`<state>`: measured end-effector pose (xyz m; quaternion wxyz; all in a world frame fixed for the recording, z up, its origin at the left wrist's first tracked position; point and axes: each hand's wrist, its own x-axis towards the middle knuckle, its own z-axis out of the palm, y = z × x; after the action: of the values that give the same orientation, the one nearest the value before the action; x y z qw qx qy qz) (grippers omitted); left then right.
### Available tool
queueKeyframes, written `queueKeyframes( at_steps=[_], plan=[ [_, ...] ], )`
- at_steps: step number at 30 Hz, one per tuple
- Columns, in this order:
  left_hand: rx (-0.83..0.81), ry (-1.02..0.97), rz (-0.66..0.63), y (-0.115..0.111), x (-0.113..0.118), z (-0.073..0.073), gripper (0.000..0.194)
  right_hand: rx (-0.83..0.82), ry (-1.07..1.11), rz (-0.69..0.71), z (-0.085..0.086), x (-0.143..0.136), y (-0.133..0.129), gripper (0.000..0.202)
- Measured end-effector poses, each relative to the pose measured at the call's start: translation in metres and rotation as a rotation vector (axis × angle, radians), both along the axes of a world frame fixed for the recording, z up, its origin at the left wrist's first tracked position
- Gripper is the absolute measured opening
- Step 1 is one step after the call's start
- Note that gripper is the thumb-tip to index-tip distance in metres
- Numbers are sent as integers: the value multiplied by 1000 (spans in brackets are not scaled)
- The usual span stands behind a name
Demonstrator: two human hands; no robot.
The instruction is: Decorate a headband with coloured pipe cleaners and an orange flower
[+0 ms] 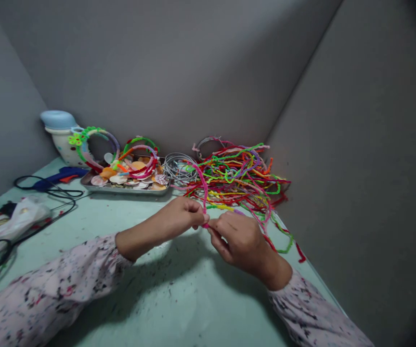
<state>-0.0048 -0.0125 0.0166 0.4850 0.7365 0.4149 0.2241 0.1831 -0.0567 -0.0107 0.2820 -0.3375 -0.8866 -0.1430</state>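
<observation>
A bright pink pipe cleaner (pixel 205 185) curves upward from between my hands, above the middle of the table. My left hand (pixel 184 214) pinches it near its lower end, thumb and fingers pressed together. Close against that spot, my right hand (pixel 239 238) is closed, with its thumb and index finger pinched at the pink lower end. Just behind them lies a tangled pile of pipe cleaners (pixel 237 173) in red, green, yellow, orange and purple. Whether the pink piece is a single strand or wrapped over wire, I cannot tell.
A metal tray (pixel 132 191) of shells holds several colourful wrapped headbands (pixel 141 147). Beside it lie silver wire hoops (pixel 181 167). At left are a blue-lidded container (pixel 61 137), a blue glue gun-like tool (pixel 58 177), black cables (pixel 7 243) and a plastic bag (pixel 23 217). Grey walls enclose the table (pixel 179 299).
</observation>
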Motion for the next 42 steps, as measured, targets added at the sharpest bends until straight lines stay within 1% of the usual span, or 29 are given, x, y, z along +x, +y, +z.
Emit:
queueKeyframes(
  at_steps=[3, 5, 7, 10, 11, 13, 17, 20, 26, 33, 37, 42],
  plan=[
    [37, 2, 30, 1, 1, 0, 25, -79, 63, -55, 1, 0, 2, 13],
    [125, 12, 73, -1, 3, 2, 31, -159, 155, -107, 1, 0, 4, 12],
    [283, 7, 135, -5, 3, 5, 33, -222, 250, -150, 1, 1, 5, 11],
    [566, -3, 188, -12, 4, 5, 19, -278, 357, -186, 2, 1, 6, 8],
    [645, -2, 181, -14, 4, 4, 15, -292, 379, -188, 3, 1, 6, 8],
    [763, 2, 140, -16, 4, -1, 14, -311, 404, -179, 4, 1, 6, 8],
    [896, 14, 98, -14, 4, -10, 17, -307, 412, -172, 6, 0, 4, 9],
    [977, -7, 86, -12, 3, -14, 17, -285, 401, -170, 7, 0, 3, 10],
    [1037, -7, 62, -10, 2, -16, 16, -202, 344, -150, 6, 2, 3, 11],
    [1043, 76, 41, -9, 4, -12, 17, -94, 246, -129, 6, 5, 5, 14],
    [1029, 115, 38, -10, 4, -9, 18, -65, 224, -114, 8, 6, 6, 13],
    [1048, 106, 38, -10, 3, -8, 20, -58, 216, -106, 9, 6, 6, 11]
  ],
)
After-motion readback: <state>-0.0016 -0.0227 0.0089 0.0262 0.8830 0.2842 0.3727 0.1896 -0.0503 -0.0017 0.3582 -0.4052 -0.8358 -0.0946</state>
